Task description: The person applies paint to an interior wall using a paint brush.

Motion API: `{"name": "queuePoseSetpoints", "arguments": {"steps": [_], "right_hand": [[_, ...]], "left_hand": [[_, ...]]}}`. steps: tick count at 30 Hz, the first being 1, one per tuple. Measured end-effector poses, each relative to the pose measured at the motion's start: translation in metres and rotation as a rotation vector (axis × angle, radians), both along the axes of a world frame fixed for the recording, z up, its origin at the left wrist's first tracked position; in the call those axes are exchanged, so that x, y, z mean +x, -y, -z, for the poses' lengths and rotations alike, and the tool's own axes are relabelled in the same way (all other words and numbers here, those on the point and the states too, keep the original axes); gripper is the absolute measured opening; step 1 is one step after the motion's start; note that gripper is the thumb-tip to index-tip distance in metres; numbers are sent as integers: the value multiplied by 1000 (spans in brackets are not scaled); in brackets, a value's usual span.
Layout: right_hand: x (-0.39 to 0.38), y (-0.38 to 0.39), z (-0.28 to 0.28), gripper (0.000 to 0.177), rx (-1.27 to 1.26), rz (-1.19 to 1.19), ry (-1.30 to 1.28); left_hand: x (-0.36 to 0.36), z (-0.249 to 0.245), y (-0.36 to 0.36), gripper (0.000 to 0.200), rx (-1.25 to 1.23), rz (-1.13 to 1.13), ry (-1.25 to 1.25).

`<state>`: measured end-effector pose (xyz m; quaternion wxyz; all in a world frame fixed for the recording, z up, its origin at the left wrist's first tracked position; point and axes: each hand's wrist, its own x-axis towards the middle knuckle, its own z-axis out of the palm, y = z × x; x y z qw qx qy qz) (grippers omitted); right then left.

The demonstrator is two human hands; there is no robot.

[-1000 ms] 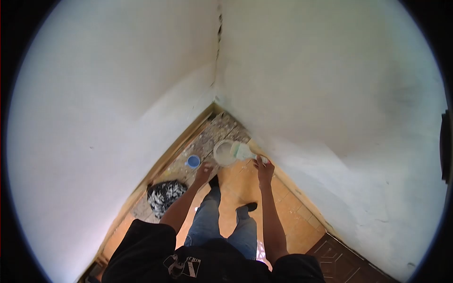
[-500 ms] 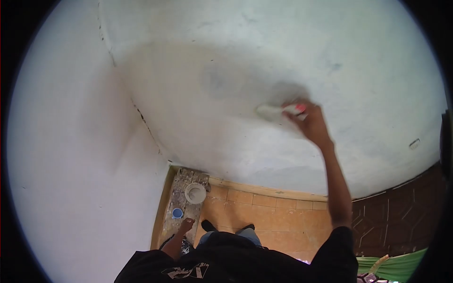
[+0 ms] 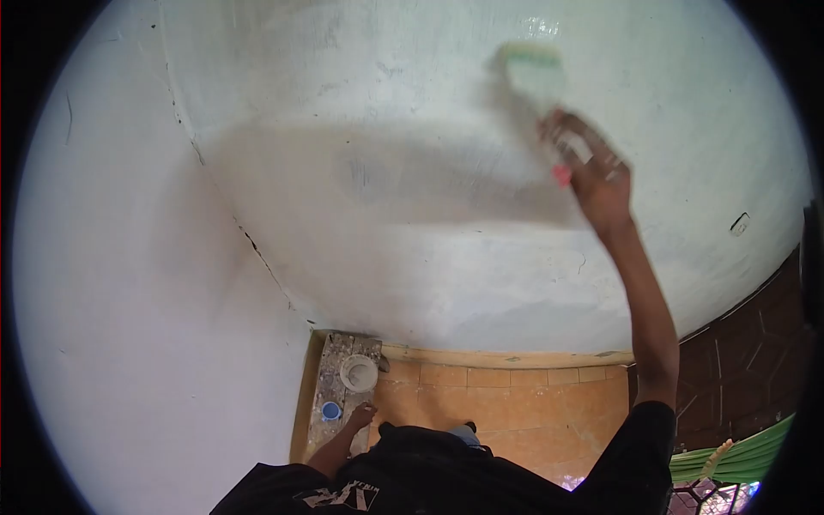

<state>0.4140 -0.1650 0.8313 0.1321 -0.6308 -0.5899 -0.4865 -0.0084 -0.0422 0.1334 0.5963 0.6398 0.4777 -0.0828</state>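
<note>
A wide paintbrush (image 3: 537,75) with pale, greenish bristles is held up against the whitish wall (image 3: 412,283), slightly blurred by motion. My right hand (image 3: 592,163) is closed around its handle, and a pink-red handle end shows below the fingers. Pale smears mark the fingers. Just above the bristles a wet patch (image 3: 539,27) glistens on the wall. Low down by my left side, my left hand (image 3: 362,417) hangs with its fingers curled in, and nothing shows in it. It is nearest to the small blue cup (image 3: 331,411) on the wooden bench.
On the paint-spotted wooden bench (image 3: 336,354) in the corner stands a whitish bucket (image 3: 359,373). A crack (image 3: 249,240) runs down the wall corner. At right are a wall socket (image 3: 740,224), dark wooden panelling (image 3: 730,378) and a green curtain (image 3: 742,455). Orange tiles (image 3: 506,412) cover the floor.
My right hand has swung the paintbrush upward, turning its bristles from pointing left to pointing up. The view has shifted a little; my left hand stays low near the bench.
</note>
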Motion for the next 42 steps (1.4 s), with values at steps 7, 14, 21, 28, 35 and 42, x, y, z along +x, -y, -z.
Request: {"name": "queuePoseSetpoints", "arguments": {"steps": [7,14,21,28,35,42], "right_hand": [[-42,-3,138,19,-292,-258,-443],[-29,-26,124,24,-396,-159,-729],[-9,-9,-41,21,-12,-170,-418],[-23,13,-122,30,352,-187,204],[-13,12,-64,37,360,-36,148],[-9,26,-48,22,738,-287,-440]], "left_hand": [[-35,32,0,42,116,12,-34],[-56,18,13,48,86,-47,-72],[-54,36,21,47,64,21,-21],[-39,35,24,43,95,80,-30],[-35,21,16,43,80,91,-34],[-46,24,5,48,85,153,-58]]}}
